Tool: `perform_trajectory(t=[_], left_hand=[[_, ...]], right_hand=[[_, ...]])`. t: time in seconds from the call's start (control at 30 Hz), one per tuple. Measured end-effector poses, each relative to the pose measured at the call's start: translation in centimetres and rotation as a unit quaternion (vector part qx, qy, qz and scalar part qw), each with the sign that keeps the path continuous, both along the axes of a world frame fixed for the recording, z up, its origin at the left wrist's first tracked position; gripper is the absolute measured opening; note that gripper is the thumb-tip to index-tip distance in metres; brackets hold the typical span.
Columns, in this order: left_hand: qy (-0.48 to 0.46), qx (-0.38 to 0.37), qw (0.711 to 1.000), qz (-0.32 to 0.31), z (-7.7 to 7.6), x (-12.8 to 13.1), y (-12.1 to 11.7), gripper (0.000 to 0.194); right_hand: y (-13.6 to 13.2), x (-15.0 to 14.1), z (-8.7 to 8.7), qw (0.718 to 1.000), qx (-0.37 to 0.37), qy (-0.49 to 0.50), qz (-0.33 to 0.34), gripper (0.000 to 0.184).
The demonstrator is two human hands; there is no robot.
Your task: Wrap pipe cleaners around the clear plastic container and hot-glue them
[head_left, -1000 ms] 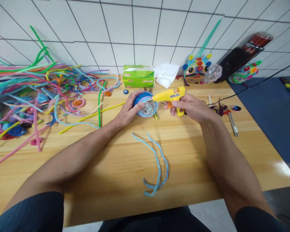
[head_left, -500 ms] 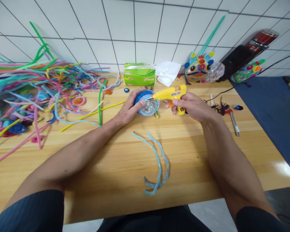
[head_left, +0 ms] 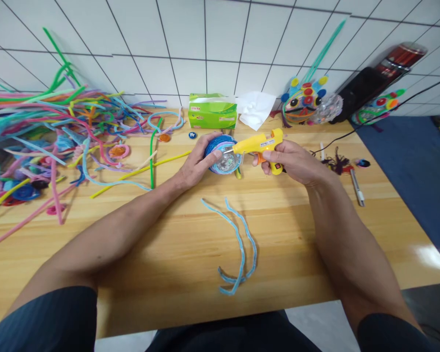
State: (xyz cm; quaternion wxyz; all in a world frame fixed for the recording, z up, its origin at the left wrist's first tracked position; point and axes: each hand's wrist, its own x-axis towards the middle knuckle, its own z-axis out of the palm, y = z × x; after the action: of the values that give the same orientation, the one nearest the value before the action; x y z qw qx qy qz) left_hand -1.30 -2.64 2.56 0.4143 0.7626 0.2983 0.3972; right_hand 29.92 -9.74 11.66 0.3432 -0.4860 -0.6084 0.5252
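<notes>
My left hand point(head_left: 198, 164) is closed around a clear ball wrapped in blue and purple pipe cleaners point(head_left: 223, 156), holding it just above the wooden table point(head_left: 161, 244). My right hand point(head_left: 291, 161) grips a yellow hot glue gun point(head_left: 258, 144), a finger at its orange trigger. The gun's nozzle points left and touches the ball's right side. Two light blue pipe cleaners point(head_left: 238, 244) lie bent on the table in front of me.
A heap of coloured pipe cleaners point(head_left: 58, 132) covers the table's left. A green tissue box point(head_left: 211, 111) and a white tissue point(head_left: 254, 108) sit by the tiled wall. Finished craft figures point(head_left: 304, 102) stand at the back right. A pen point(head_left: 356, 185) lies right of my arm.
The glue gun's nozzle has stayed against the ball while both hands shifted slightly; the view has tilted a little.
</notes>
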Motion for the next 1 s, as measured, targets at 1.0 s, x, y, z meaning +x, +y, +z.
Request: perform_trajectory(t=[1.0], left_hand=[[-0.011,0.011,1.0,-0.013,-0.5,-0.3,0.5,0.079]], right_hand=[[0.2,0.0,-0.5,0.999,0.036,0.007,-0.002,0.052]])
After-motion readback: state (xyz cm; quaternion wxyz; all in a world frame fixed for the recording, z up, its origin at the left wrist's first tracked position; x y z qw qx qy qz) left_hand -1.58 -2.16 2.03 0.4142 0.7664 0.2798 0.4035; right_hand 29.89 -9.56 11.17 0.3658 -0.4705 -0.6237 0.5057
